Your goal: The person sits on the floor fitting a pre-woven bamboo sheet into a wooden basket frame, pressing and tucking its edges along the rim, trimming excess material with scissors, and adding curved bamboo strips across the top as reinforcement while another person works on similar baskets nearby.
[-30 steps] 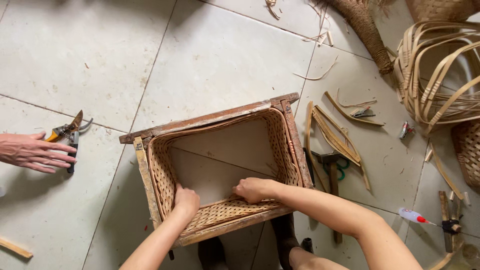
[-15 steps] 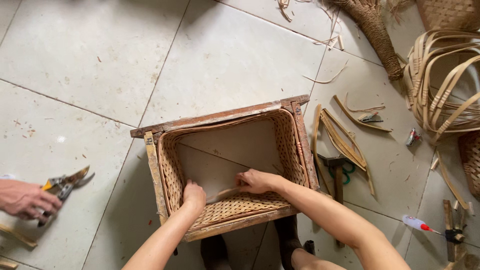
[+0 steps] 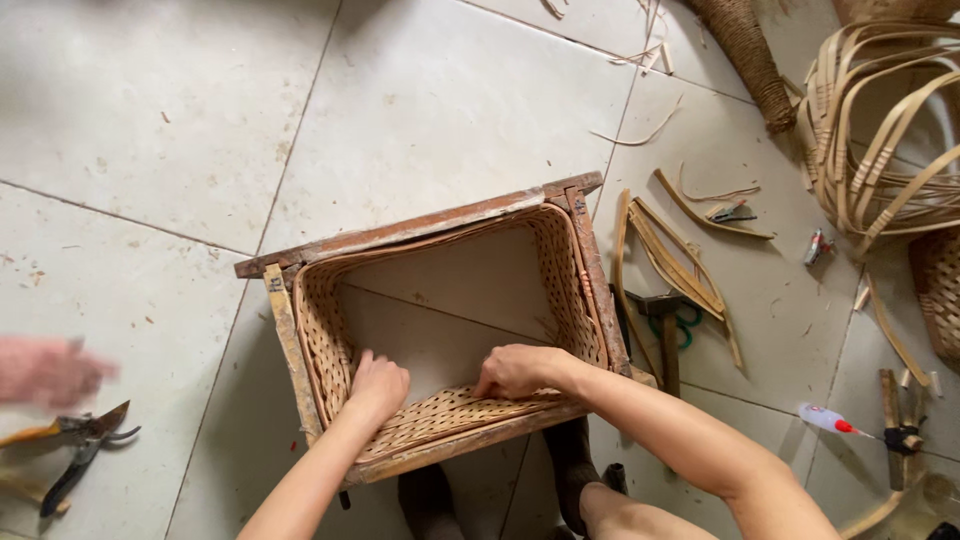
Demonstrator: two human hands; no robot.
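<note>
A rectangular wooden frame (image 3: 410, 228) lined with woven rattan walls (image 3: 578, 290) stands on the tiled floor, bottomless, so tile shows through it. My left hand (image 3: 378, 385) presses on the near woven wall (image 3: 455, 410), fingers curled over its top edge. Close by to the right, my right hand (image 3: 515, 368) grips the same wall's inner edge. Both forearms reach in from the lower edge of the view.
Another person's blurred hand (image 3: 50, 370) hovers at the far left above pruning shears (image 3: 75, 450). Loose rattan strips (image 3: 680, 260) and a hammer (image 3: 665, 335) lie right of the frame. A coil of cane (image 3: 890, 130), a small bottle (image 3: 830, 420) and a clamp (image 3: 900, 435) sit further right.
The other person's hand has let go of the shears, which now lie on the floor. My hands stay on the near woven wall, shifted slightly. The view has drifted.
</note>
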